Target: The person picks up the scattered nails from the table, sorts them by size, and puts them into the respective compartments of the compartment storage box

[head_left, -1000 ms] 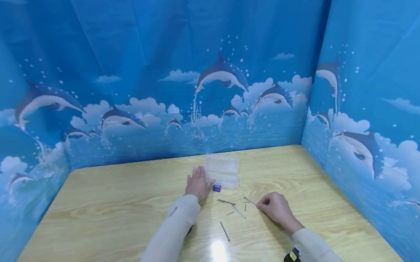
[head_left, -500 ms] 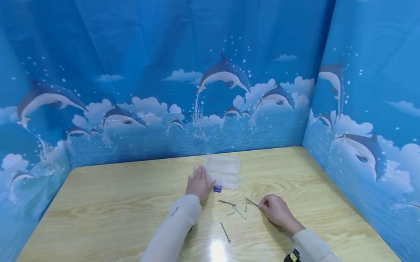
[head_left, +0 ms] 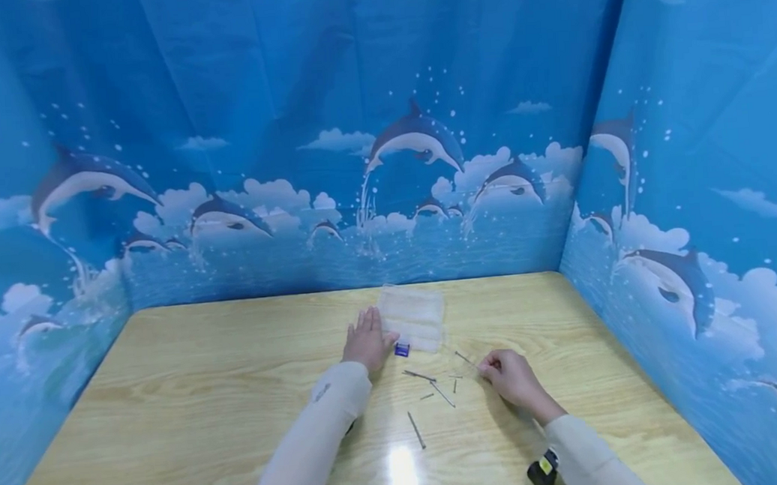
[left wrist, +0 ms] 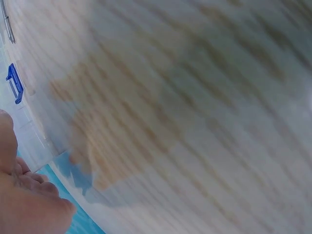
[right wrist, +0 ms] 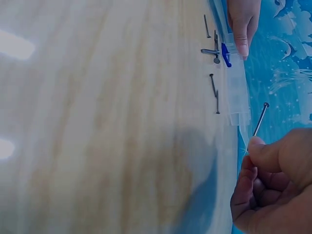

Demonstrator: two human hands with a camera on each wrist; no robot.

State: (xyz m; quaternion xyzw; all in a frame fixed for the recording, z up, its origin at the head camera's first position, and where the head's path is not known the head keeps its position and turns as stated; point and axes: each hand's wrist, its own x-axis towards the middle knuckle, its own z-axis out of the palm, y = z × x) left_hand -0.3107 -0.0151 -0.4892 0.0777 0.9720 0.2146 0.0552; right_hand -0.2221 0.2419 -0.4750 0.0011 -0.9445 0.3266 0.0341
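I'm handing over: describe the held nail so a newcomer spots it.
On the table, find the clear box at the far edge. Nearer, to its right, the right hand pinches the nail, head outward. It alone is held; the other nails lie on the table.

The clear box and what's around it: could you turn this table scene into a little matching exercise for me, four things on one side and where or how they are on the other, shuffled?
Column one:
1. Left hand
2. Right hand
3. Small clasp
4. Loose nails

Column two:
A. Blue, at the near edge of the clear box
B. Scattered on the tabletop
C. At the box's left side, fingers outstretched
D. Pinching a single nail between thumb and fingers

Right pairs: 1-C, 2-D, 3-A, 4-B.
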